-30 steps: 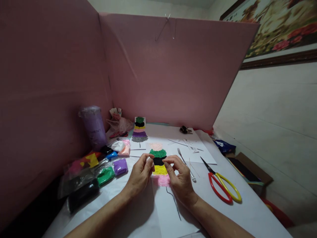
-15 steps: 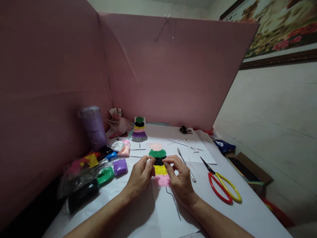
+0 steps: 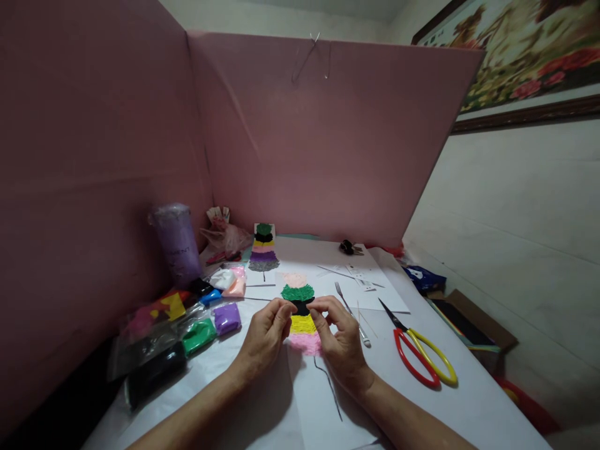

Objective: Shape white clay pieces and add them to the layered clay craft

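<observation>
1. While a black packet (image 3: 157,375) lay at the far left, a purple cup (image 3: 179,247) stood behind it, and a green packet (image 3: 199,337) and a purple packet (image 3: 227,318) lay side by side to its right.
2. Farther back, a small picture (image 3: 264,255) showed stacked colored bands.
3. The left hand (image 3: 263,331) was pinched closed, thumb against fingers; whether it gripped anything could not be told.
4. On white paper (image 3: 319,406), the banded piece (image 3: 302,324) lay beneath and between the hands, its stripes pale pink, green, black, yellow and pink; a dark line ran nearer from the last.
5. The right hand (image 3: 340,340) was also pinched closed, its fingertips over the black band's right end; any held thing was too small to tell.
6. Keys (image 3: 349,248) lay at the back, a fork (image 3: 352,314) beside the right hand.
7. Scissors (image 3: 412,344) lay farthest right, handles red and yellow.
</observation>
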`<state>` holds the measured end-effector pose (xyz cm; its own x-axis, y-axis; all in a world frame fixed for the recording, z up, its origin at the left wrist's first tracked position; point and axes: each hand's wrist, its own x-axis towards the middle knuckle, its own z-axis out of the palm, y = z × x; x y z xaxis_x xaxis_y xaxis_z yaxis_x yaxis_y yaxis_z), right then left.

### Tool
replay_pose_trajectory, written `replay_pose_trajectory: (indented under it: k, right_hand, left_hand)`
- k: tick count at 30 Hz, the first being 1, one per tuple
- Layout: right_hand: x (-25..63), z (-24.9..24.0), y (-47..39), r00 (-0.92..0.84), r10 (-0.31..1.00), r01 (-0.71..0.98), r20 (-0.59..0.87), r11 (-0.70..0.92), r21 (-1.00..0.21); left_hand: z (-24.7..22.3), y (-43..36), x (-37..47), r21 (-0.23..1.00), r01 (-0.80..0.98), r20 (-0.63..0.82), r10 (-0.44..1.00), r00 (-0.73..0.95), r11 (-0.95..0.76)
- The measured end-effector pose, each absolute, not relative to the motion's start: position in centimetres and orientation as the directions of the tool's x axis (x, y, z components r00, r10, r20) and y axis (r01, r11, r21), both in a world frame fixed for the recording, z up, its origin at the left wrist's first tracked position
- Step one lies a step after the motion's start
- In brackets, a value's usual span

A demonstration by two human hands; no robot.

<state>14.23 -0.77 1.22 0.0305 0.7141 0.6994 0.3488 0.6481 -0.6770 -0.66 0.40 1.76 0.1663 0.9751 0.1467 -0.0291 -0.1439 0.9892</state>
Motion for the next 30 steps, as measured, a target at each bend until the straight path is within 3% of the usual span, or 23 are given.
replay_pose_trajectory:
  k: [4,11,15,23,30]
  right_hand:
    - [14.3,1.3,-0.8,0.034,0.711,0.338,0.703,0.653,-0.677]
    - [14.3,1.3,-0.9,0.031,0.716,0.324,0.698,0.653,-0.684]
    - [14.3,1.2,-0.8,0.028,0.716,0.324,0.698,0.654,-0.684]
    - [14.4,1.0,-0.8,0.025,0.715,0.325,0.698,0.655,-0.682]
    - [14.3,1.2,-0.8,0.034,0.712,0.325,0.701,0.655,-0.682]
  left_hand:
    - [1.7,0.4,-0.7,0.979,-0.012,0.205,0.971,0.122,-0.205]
    - [2.3,0.3,-0.8,0.98,0.088,0.158,0.965,0.209,-0.179]
    - [2.3,0.1,-0.9,0.957,0.152,0.212,0.952,0.221,-0.248]
    - [1.2,0.6,-1.0,0.979,0.041,0.189,0.961,0.202,-0.202]
    - [1.7,0.5,-0.9,0.975,0.072,0.195,0.966,0.167,-0.209]
